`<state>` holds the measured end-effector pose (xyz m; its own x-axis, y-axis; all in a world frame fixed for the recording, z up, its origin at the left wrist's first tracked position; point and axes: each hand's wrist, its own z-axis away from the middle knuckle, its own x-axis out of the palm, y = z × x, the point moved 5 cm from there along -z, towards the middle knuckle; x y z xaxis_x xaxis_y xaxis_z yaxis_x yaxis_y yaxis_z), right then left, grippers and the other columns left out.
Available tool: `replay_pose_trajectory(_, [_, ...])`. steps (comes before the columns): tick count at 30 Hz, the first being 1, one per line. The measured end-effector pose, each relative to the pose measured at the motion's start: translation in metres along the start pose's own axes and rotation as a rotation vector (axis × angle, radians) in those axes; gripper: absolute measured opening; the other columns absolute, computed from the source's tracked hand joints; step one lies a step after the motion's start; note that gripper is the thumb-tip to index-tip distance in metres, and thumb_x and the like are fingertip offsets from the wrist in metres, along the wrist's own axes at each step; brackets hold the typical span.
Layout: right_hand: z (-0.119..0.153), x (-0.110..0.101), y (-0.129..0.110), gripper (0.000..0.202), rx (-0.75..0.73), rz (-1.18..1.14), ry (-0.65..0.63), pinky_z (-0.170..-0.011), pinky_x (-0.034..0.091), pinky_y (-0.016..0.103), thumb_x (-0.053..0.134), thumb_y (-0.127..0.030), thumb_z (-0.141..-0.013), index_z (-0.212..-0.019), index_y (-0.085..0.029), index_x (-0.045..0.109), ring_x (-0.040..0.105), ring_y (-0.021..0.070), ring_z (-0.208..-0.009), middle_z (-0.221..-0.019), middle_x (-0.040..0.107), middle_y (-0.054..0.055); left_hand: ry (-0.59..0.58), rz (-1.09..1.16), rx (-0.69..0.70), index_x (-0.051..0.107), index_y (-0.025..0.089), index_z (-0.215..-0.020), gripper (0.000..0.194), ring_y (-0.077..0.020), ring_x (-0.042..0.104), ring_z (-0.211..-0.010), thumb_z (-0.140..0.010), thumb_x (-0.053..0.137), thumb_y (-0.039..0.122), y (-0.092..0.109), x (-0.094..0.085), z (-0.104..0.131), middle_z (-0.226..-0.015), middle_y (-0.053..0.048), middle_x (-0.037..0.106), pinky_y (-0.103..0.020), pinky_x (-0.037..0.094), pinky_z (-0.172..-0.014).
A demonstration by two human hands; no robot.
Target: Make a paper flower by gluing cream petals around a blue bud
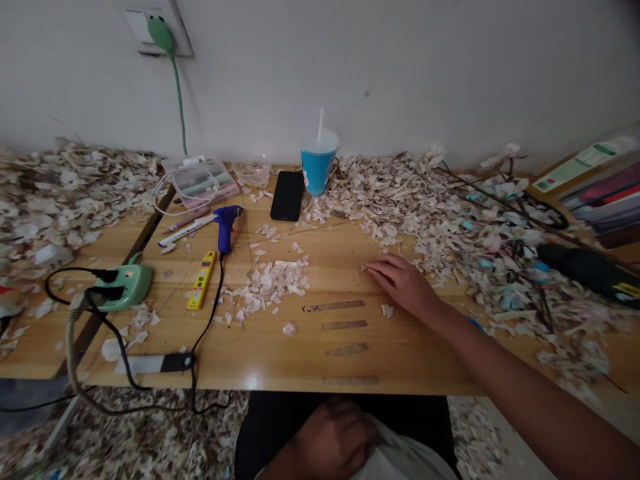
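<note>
My right hand [403, 285] rests low over the wooden table [345, 253], its fingers pressed together. A small pale flake [364, 268] shows at the fingertips. Just below the hand lies another pale scrap [387, 311]. To its left is a loose heap of whitish flakes [273, 283], with a small clear lump [289, 328] in front of it. Several dull flat strips [345, 325] lie one below another on the wood. My left hand [343, 433] is curled closed in my lap, beside light grey cloth; the inside of its fingers is hidden.
A blue glue gun [227, 227], yellow blade box [201, 280], black phone [287, 195] and blue cup with straw [318, 163] stand or lie behind. Left, cables run from a green power strip [127, 287]. Flakes bank along the wall; a flowered branch [520, 203] lies right.
</note>
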<state>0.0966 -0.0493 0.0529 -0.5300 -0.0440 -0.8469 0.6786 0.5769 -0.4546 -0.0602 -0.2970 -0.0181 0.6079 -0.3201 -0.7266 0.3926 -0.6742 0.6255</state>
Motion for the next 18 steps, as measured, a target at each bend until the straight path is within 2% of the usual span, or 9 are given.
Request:
replay_pose_trajectory(3, [-0.0012, 0.0005, 0.0016, 0.029, 0.009, 0.014, -0.005, -0.092, 0.054, 0.044, 0.047, -0.025, -0.101, -0.118, -0.024, 0.070, 0.065, 0.0263, -0.103, -0.112, 0.069, 0.011, -0.010, -0.010, -0.005, 0.059, 0.020, -0.103, 0.020, -0.0180, 0.063, -0.072, -0.092, 0.043, 0.022, -0.0006, 0.0019, 0.0001, -0.079, -0.003, 0.068, -0.031, 0.052, -0.071])
replay_pose_trajectory(8, [-0.0018, 0.0025, -0.0009, 0.029, 0.013, -0.011, -0.068, -0.087, 0.056, 0.041, 0.047, -0.023, -0.101, -0.117, -0.024, 0.071, 0.067, 0.0240, -0.098, -0.110, 0.068, 0.009, 0.008, -0.009, -0.006, 0.058, 0.020, -0.104, 0.020, -0.0179, 0.063, -0.073, -0.090, 0.045, 0.021, -0.0016, 0.0040, -0.0001, -0.079, -0.002, 0.069, -0.030, 0.052, -0.070])
replay_pose_trajectory(18, [-0.0005, 0.0034, -0.0002, 0.028, 0.081, -0.102, -0.065, -0.091, 0.054, 0.040, 0.047, -0.021, -0.099, -0.111, -0.025, 0.071, 0.067, 0.0219, -0.101, -0.110, 0.069, 0.008, 0.021, -0.007, -0.020, 0.061, 0.019, -0.102, 0.019, -0.0168, 0.063, -0.070, -0.093, 0.045, 0.022, -0.0016, 0.0020, -0.0035, -0.077, -0.003, 0.068, -0.028, 0.053, -0.067])
